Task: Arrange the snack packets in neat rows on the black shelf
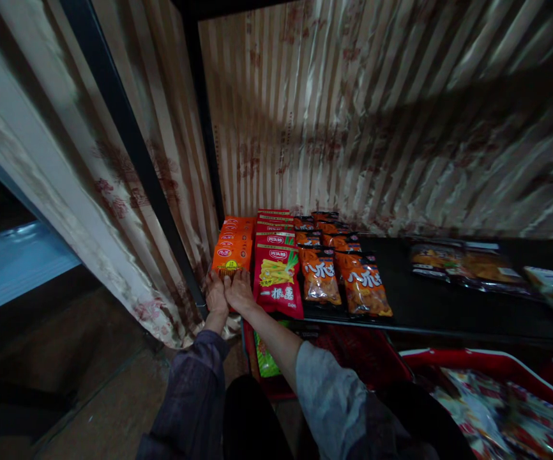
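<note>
At the left end of the black shelf, a row of orange snack packets (232, 248) stands one behind another. My left hand (216, 295) is at the lower left corner of the front packet, with its fingers closed on the edge. Close beside it, my right hand (239, 291) has its fingers bent over the same packet's lower edge. Parts of the fingertips are hard to make out in the dim light. Just right of my right hand is a row of red snack bags (277, 281) with yellow sticks pictured on them.
Two rows of orange-and-black snack bags (321, 281) follow on the shelf (401, 300). Flat dark packages (468, 260) lie farther right. A black post (133, 140) and a curtain (363, 115) border the shelf. Below are a red basket (501, 361) with packets and a green packet (267, 358).
</note>
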Demonstrator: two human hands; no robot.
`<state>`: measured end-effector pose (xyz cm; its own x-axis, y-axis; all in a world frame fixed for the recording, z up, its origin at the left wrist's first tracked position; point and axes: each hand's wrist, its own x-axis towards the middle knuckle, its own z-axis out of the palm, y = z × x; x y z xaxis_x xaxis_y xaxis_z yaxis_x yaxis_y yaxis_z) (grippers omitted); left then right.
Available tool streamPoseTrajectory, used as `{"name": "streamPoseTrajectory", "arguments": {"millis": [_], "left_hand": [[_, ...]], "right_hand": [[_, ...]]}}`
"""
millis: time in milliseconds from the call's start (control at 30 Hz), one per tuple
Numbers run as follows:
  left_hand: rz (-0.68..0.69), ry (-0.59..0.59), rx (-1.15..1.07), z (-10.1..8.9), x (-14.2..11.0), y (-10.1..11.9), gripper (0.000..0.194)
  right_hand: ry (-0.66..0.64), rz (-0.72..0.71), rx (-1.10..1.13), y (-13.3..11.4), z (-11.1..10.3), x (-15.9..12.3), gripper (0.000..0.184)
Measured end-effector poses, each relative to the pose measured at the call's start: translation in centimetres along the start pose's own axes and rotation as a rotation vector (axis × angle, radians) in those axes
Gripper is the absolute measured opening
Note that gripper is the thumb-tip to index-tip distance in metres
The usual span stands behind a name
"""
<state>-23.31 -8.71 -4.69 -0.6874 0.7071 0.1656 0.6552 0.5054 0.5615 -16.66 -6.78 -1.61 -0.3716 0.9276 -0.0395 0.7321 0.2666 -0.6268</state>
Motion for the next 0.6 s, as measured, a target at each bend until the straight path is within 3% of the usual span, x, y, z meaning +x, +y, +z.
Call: {"name": "streamPoseTrajectory", "arguments": {"millis": [233, 367, 600], "left_hand": [[0.059, 0.045, -0.028, 0.0, -0.3, -0.3, 0.025], [0.048, 0.090, 0.029, -0.6, -0.5, 0.6, 0.028], [0.071, 0.054, 0.097, -1.3, 0.3, 1.0, 0.032]], "right_hand": [[0.002, 0.009, 0.014, 0.5, 0.2, -0.1, 0.060], [-0.005, 0.024, 0.032, 0.8, 0.2, 0.4, 0.060], [0.000, 0.026, 0.053, 0.7, 0.4, 0.7, 0.059]]}}
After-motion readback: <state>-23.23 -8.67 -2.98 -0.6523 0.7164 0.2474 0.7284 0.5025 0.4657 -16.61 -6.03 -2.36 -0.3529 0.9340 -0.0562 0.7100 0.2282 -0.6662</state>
